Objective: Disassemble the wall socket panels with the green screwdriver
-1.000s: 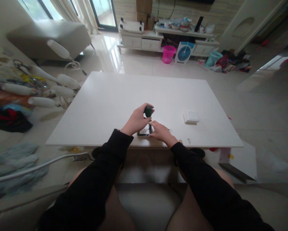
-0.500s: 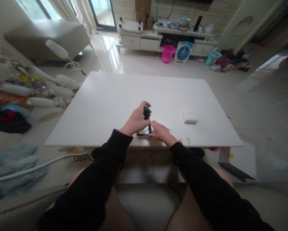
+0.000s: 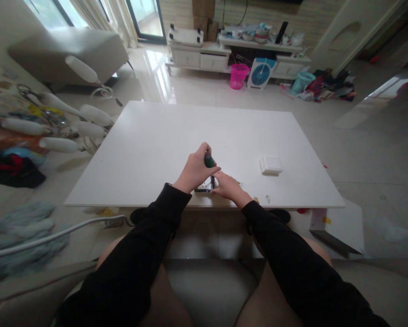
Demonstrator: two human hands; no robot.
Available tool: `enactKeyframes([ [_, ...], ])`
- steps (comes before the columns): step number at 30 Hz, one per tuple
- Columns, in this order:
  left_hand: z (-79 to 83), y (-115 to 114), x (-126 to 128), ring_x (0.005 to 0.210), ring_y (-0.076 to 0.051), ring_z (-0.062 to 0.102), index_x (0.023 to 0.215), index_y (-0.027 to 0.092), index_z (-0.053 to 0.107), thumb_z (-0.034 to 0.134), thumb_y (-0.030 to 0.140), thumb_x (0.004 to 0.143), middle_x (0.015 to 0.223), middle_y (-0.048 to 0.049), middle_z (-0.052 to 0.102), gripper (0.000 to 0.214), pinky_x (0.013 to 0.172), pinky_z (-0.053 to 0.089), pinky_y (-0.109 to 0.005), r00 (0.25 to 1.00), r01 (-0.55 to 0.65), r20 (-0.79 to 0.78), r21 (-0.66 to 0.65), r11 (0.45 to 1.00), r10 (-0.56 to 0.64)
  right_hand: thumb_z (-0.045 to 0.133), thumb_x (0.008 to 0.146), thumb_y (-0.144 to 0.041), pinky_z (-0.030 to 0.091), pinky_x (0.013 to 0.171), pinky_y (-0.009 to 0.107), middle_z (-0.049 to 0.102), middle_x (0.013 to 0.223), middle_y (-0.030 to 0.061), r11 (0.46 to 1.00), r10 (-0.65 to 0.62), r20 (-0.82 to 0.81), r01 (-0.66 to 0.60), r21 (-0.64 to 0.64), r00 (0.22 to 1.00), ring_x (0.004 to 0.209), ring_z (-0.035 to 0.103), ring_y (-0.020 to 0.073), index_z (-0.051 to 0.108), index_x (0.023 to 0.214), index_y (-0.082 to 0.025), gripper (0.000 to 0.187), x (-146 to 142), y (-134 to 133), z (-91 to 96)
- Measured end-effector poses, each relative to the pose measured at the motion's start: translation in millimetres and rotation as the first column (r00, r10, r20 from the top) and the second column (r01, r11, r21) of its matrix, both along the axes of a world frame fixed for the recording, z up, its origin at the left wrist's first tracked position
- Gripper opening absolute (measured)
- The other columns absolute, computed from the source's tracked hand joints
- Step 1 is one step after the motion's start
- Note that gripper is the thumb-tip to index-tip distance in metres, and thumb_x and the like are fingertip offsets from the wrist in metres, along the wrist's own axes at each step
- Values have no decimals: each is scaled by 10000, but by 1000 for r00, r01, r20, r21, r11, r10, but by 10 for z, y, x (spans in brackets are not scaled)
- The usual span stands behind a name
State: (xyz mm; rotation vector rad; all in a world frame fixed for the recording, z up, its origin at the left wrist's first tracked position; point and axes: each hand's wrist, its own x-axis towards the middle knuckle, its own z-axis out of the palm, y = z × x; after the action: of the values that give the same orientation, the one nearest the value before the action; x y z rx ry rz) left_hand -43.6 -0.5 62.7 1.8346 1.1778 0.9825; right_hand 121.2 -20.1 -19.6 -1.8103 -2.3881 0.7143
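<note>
My left hand (image 3: 193, 170) is closed around the dark green and black handle of what looks like a screwdriver (image 3: 209, 161). It stands nearly upright over a wall socket (image 3: 206, 185), a white plate with slots and a black edge, near the table's front edge. The tool's tip is hidden by my hands. My right hand (image 3: 228, 187) grips the socket's right side, fingers closed on its rim. Part of the socket lies under my left hand.
White square plates (image 3: 271, 165) lie stacked to the right on the white table (image 3: 163, 131). Small loose pieces, one of them brass-coloured (image 3: 256, 199) and one a small pale bit (image 3: 268, 199), rest by the front edge. A lamp (image 3: 95, 116) with several white shades stands left.
My left hand's fingers have shifted on the handle, its thumb reaching further right, and the handle leans slightly differently. The right hand and socket have stayed in place.
</note>
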Motion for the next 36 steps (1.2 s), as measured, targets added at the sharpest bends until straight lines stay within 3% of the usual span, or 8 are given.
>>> enactKeyframes([
  [8, -76, 44, 2, 985, -185, 687, 1226, 219, 533, 590, 32, 760, 1102, -75, 710, 505, 799, 545, -313, 992, 118, 34, -11, 993, -118, 864, 794, -319, 544, 948, 377, 635, 1367, 118, 1000, 11, 9, -12, 17, 1000, 1202, 661, 310, 603, 1291, -211, 572, -2, -15, 17],
  [13, -93, 57, -18, 879, -175, 644, 1164, 220, 589, 694, 121, 798, 1031, -47, 697, 393, 793, 538, -329, 997, 64, -41, 39, 997, -63, 869, 790, -334, 549, 928, 379, 637, 1340, 117, 1000, 16, 34, -17, 8, 999, 1182, 669, 315, 615, 1245, -209, 536, -5, -9, 27],
  [20, -55, 53, 0, 857, -190, 603, 900, 206, 551, 799, 198, 769, 911, -31, 647, 280, 809, 515, -350, 993, 17, -114, 119, 993, -4, 865, 799, -312, 526, 1012, 415, 610, 1420, 129, 1000, 10, 1, -10, 6, 1000, 1270, 635, 335, 571, 1371, -218, 649, 1, -8, 8],
  [28, -35, 8, 5, 802, -157, 661, 1119, 238, 481, 696, 141, 803, 876, 11, 681, 395, 794, 527, -321, 997, 83, -10, 0, 997, -83, 868, 801, -322, 528, 1004, 412, 618, 1406, 134, 1000, 16, 6, -16, 8, 1000, 1252, 645, 331, 587, 1343, -200, 623, 7, -8, 3],
  [32, -56, 32, -10, 896, -170, 671, 1116, 222, 492, 593, 37, 766, 961, -26, 696, 409, 810, 526, -318, 993, 109, -36, 15, 994, -109, 875, 795, -335, 542, 947, 391, 645, 1337, 127, 1000, 20, 22, -21, 21, 1000, 1179, 673, 319, 603, 1299, -189, 591, 6, -9, -1],
  [36, -72, 55, -27, 945, -179, 678, 1084, 217, 512, 625, 58, 794, 1050, -51, 719, 349, 800, 530, -315, 994, 109, -19, 15, 994, -109, 867, 806, -342, 541, 902, 352, 636, 1340, 114, 1000, 21, 42, -21, 9, 999, 1158, 676, 296, 609, 1269, -201, 549, 2, -10, 19],
])
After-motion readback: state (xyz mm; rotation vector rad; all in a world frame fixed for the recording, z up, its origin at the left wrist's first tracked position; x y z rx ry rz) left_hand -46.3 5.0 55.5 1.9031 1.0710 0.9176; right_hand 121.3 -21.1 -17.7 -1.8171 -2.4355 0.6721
